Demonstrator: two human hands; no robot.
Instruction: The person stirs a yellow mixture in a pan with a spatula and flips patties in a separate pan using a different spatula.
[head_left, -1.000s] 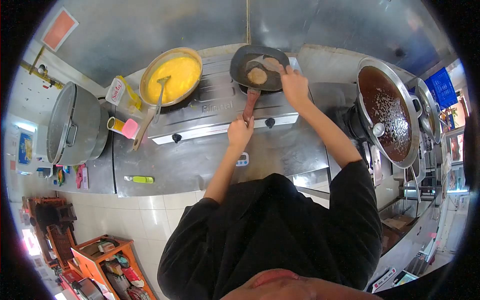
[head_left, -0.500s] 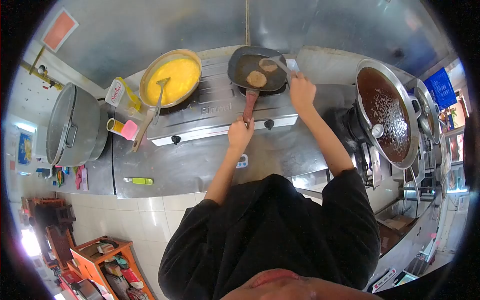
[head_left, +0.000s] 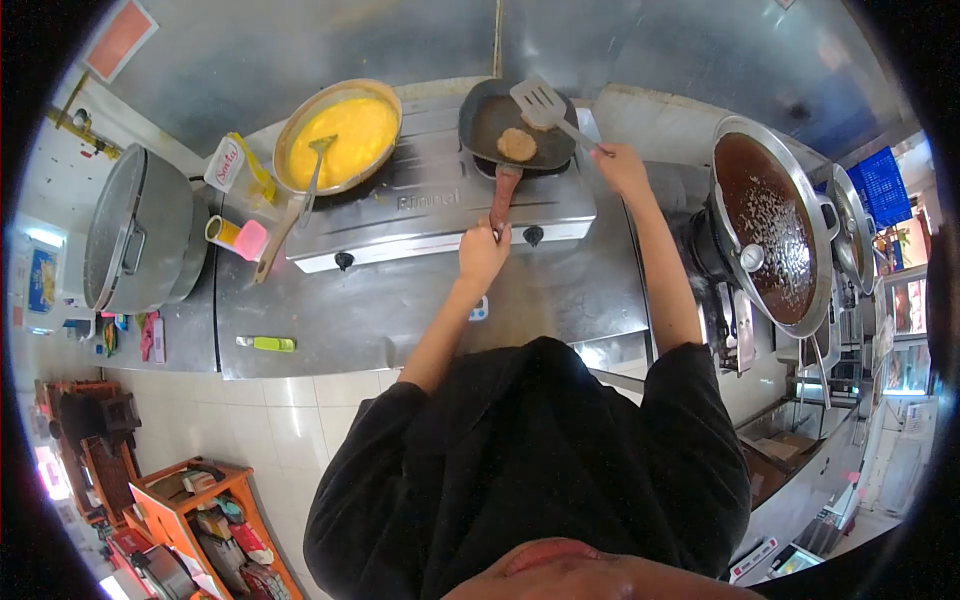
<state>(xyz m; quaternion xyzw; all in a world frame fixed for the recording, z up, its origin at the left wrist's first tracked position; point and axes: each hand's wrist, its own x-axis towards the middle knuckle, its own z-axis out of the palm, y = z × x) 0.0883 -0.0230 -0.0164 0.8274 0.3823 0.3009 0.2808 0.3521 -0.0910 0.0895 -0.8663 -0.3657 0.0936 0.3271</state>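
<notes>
My left hand is closed round the reddish handle of a small dark square pan on the gas stove. Closed on the handle of a slotted metal spatula is my right hand. The spatula's flat blade hangs over the pan's upper right part. One browned patty lies in plain sight in the pan; a second is mostly hidden under the blade.
A pan of yellow liquid with a utensil sits on the left burner. Further left are an oil bottle and a large pot. A wide pan of brown liquid stands at right. A green-handled tool lies in front.
The spatula has risen from beside the far patty, its slotted face now showing above it. My right hand has shifted slightly right. The whole view has moved a little.
</notes>
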